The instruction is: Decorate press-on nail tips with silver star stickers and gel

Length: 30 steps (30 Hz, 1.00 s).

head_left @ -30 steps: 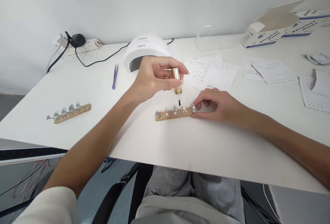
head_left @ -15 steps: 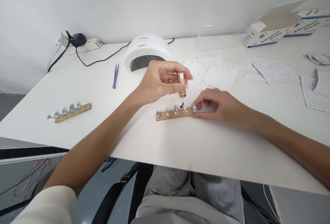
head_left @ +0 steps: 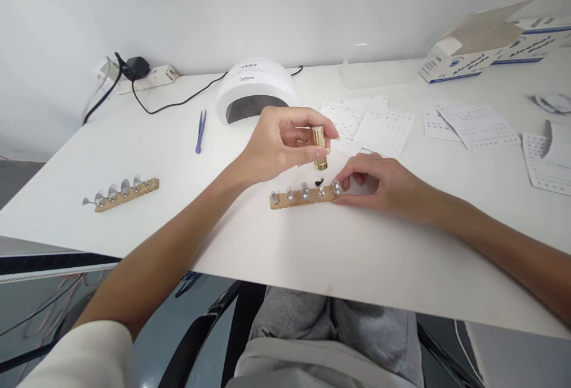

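Observation:
My left hand (head_left: 285,141) pinches the fluted gold cap of a nail polish brush (head_left: 319,149). Its dark bristles (head_left: 319,182) point down at the fourth nail tip from the left; I cannot tell whether they touch it. Several clear, silver-patterned nail tips (head_left: 304,190) stand in a row on a wooden strip (head_left: 297,202). Closed at the strip's right end, my right hand (head_left: 379,182) steadies it with thumb and finger around the last nail tip (head_left: 336,187).
A second wooden strip (head_left: 127,194) with nail tips lies at the left. Purple tweezers (head_left: 200,132) and a white nail lamp (head_left: 256,81) are behind. Sticker sheets (head_left: 386,126) are spread on the right, with an Alcohol Pads box (head_left: 466,58) near the wall. A power strip (head_left: 154,80) stands back left.
My left hand has shifted slightly to the right with the brush, its bristles moving along above the fourth nail tip. My right hand and the strip stay almost where they were.

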Motion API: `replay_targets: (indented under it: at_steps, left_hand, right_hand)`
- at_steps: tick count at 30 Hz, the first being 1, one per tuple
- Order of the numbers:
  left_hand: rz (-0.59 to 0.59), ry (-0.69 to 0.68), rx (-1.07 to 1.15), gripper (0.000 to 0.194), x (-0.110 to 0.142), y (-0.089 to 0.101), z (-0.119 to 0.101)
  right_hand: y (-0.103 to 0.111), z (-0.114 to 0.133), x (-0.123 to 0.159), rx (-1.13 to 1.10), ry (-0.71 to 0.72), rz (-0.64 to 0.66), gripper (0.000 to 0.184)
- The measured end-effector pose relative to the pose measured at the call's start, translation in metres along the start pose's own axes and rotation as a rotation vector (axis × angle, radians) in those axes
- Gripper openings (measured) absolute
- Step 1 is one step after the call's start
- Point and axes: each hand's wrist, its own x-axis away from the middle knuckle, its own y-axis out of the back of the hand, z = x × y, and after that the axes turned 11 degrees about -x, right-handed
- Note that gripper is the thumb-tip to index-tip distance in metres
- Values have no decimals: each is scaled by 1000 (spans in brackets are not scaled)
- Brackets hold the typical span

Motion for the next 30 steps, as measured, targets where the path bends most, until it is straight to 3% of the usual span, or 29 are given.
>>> replay_targets:
  at_steps: [22, 26, 30]
  left_hand:
    - [-29, -23, -1, 18, 2, -5, -4]
    - [-120, -57, -15, 18, -1, -1, 0]
    - [-332, -113, -50, 19, -4, 3, 4]
  right_hand:
    - [0, -3, 0, 5, 25, -6, 19]
    - [0, -3, 0, -2, 15, -9, 21]
    - [1, -2, 0, -10, 13, 10, 21]
